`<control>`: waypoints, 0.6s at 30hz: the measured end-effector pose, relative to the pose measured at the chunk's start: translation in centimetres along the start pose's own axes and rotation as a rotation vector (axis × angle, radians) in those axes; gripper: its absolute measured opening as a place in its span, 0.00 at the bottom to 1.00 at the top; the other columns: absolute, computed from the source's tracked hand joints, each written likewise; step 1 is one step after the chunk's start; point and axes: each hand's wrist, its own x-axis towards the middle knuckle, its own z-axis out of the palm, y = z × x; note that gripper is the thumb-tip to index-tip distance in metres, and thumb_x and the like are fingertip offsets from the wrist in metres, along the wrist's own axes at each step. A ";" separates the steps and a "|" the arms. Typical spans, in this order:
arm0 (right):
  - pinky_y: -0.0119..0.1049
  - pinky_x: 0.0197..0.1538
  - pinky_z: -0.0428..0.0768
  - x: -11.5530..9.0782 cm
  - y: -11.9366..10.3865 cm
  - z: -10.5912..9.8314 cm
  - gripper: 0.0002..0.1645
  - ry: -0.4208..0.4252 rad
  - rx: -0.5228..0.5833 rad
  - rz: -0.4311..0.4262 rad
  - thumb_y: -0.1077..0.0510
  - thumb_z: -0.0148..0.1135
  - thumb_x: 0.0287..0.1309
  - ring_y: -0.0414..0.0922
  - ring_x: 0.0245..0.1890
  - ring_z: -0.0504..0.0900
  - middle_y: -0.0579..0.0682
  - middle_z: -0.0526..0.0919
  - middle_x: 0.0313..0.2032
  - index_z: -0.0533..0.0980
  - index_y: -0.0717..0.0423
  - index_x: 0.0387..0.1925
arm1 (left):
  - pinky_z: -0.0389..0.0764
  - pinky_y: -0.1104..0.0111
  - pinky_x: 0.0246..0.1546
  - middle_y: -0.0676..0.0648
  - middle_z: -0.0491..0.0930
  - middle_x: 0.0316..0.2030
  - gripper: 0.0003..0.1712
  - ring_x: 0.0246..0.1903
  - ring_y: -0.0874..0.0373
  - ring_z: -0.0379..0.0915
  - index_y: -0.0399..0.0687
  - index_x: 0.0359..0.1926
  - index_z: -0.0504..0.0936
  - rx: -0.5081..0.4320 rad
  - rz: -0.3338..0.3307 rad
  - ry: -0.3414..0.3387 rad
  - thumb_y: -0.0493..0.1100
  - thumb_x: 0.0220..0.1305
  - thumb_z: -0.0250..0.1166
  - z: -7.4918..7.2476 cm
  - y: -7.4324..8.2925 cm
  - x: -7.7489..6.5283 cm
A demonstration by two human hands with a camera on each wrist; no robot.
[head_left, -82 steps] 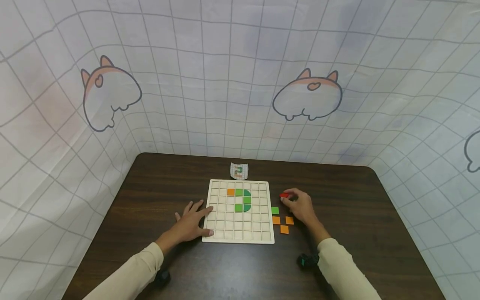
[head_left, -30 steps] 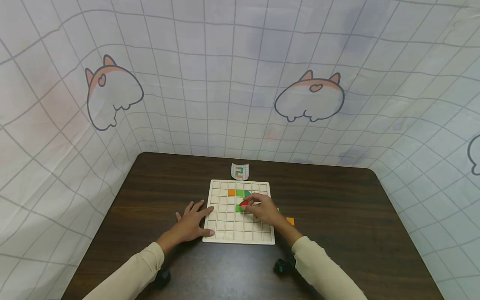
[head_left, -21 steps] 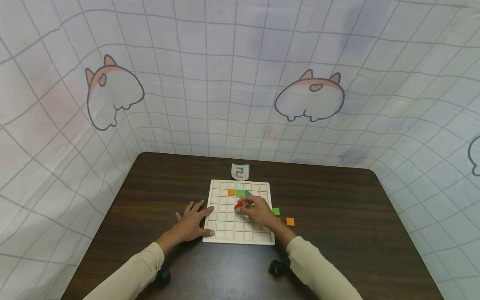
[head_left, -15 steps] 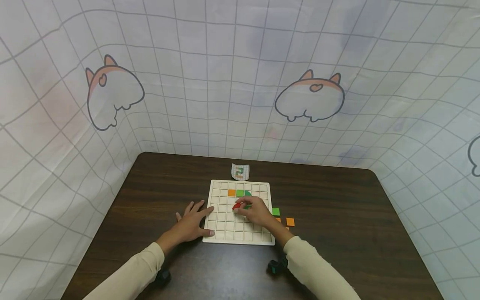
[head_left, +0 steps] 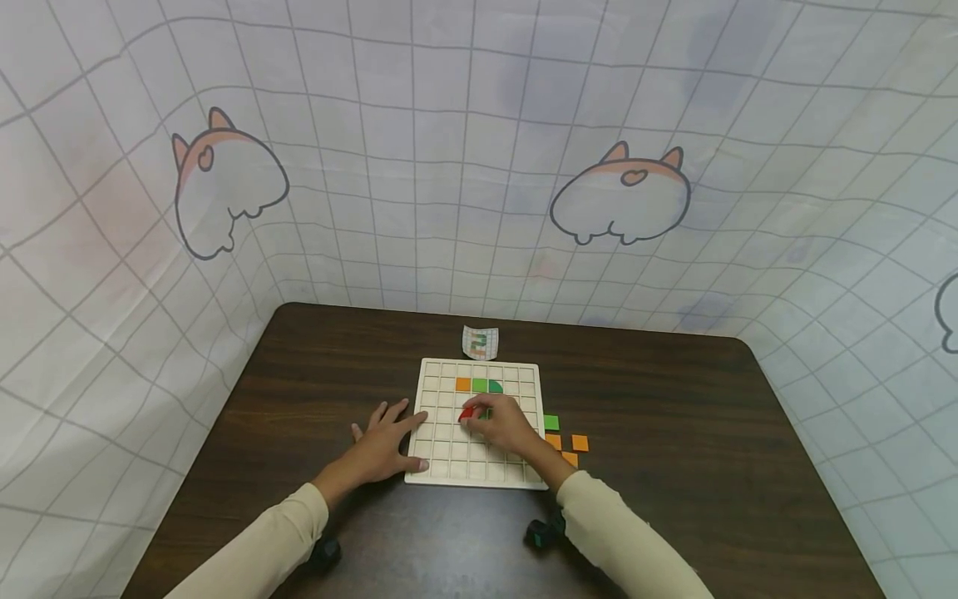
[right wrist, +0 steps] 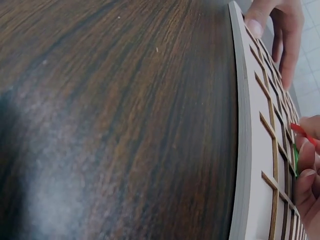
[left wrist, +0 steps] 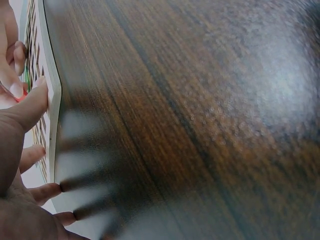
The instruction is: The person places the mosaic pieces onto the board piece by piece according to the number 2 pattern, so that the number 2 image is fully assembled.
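Observation:
My right hand [head_left: 500, 423] pinches a red tile [head_left: 466, 413] between thumb and fingers, over the middle of a pale wooden grid board [head_left: 479, 466]. The tile's edge looks curved, and in the right wrist view the red tile [right wrist: 301, 132] is tilted, beside a green tile [right wrist: 296, 159]. With fingers spread, my left hand [head_left: 377, 445] rests on the board's left edge, thumb and one finger on the rim. An orange tile [head_left: 464, 384], a light green tile [head_left: 480, 385] and a dark green rounded tile [head_left: 496, 386] lie in one row. My right hand hides tiles below them.
Right of the board lie a green tile [head_left: 550, 422] and several orange tiles [head_left: 580, 443] on the dark wooden table [head_left: 674, 433]. A small pattern card [head_left: 480, 343] sits behind the board. A white grid-patterned curtain [head_left: 419, 166] surrounds the table's back and sides.
My right hand has carried the red tile from the table at the right to over the board, then a little further left. My left hand has stayed in place.

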 end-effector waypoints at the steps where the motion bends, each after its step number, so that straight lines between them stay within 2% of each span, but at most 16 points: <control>1: 0.28 0.31 0.73 0.0 -0.1 0.1 0.13 0.000 -0.010 -0.001 0.59 0.70 0.60 0.36 0.25 0.74 0.46 0.84 0.29 0.84 0.58 0.46 | 0.42 0.18 0.57 0.38 0.53 0.77 0.48 0.76 0.28 0.40 0.57 0.74 0.68 0.001 -0.001 0.000 0.61 0.54 0.75 0.0 0.0 0.0; 18: 0.31 0.36 0.74 0.2 -0.6 0.2 0.11 0.005 -0.068 0.015 0.59 0.70 0.60 0.37 0.28 0.76 0.45 0.83 0.30 0.81 0.53 0.44 | 0.41 0.18 0.57 0.38 0.53 0.77 0.48 0.76 0.28 0.40 0.57 0.74 0.68 0.000 -0.002 -0.004 0.61 0.55 0.75 -0.1 0.0 0.0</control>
